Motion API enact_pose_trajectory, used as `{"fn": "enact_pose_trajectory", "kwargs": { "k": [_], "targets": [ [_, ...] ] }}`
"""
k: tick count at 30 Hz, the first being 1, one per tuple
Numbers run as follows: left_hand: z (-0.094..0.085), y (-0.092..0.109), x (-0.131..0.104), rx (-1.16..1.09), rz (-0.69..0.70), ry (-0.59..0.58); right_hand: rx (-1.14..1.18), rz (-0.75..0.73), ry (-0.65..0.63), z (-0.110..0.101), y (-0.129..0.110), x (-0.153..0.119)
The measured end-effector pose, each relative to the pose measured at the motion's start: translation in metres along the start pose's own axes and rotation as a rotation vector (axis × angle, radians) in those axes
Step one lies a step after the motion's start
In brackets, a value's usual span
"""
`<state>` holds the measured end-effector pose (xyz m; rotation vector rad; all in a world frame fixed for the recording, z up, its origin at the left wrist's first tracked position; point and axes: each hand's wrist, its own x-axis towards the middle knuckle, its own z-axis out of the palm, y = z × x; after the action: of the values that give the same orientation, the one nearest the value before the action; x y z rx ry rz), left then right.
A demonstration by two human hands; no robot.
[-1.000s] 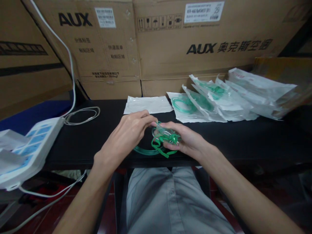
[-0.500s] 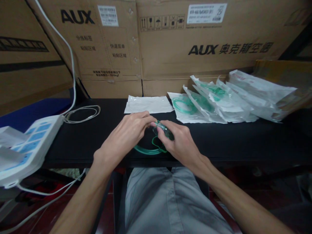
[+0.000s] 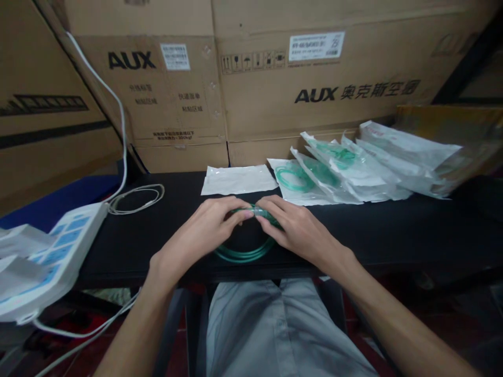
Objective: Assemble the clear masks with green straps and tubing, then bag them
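My left hand (image 3: 212, 222) is closed, its thumb and fingers pinching green tubing beside a small clear plastic connector. My right hand (image 3: 301, 225) is closed around a clear green plastic piece (image 3: 261, 212), which looks like a breathing mask with its connector. Most of that piece is hidden by the fingers. Both hands meet fingertip to fingertip just above the black tabletop. Below them the coiled green tubing (image 3: 243, 256) hangs in a loop near the table's front edge.
Behind the hands lies a white flat packet (image 3: 239, 179). To the right, several clear-and-white pouches (image 3: 353, 173) with green tubing inside overlap. A white power strip (image 3: 74, 241) and a coiled cable (image 3: 135, 200) are at left. Cardboard boxes (image 3: 259, 115) stand along the back.
The view has tilted up slightly. My fingertips have come closer together at the connector, and my right hand now covers more of the clear green piece and its thin green loop.
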<state>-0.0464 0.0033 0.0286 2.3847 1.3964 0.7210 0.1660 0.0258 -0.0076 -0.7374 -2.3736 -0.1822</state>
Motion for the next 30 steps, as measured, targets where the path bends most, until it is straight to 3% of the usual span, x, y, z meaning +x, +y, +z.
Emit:
{"fn": "enact_pose_trajectory", "kwargs": {
  "k": [6, 12, 20, 26, 30],
  "targets": [
    [-0.013, 0.004, -0.007, -0.176, -0.138, -0.079, -0.138, -0.144, 0.189, -0.001, 0.002, -0.002],
    [-0.005, 0.003, -0.005, -0.243, -0.146, -0.076, -0.181, -0.175, 0.319, 0.001, 0.001, -0.002],
    [0.002, 0.01, 0.0, -0.05, -0.058, 0.092, -0.057, -0.08, 0.246, 0.0, -0.009, 0.003],
    [0.0, 0.016, -0.003, 0.052, -0.015, 0.134, 0.191, 0.027, 0.21, -0.002, -0.015, 0.006],
    [0.001, 0.016, -0.003, 0.073, 0.011, 0.171, 0.425, 0.178, 0.255, -0.005, -0.022, 0.009]
  ]
}}
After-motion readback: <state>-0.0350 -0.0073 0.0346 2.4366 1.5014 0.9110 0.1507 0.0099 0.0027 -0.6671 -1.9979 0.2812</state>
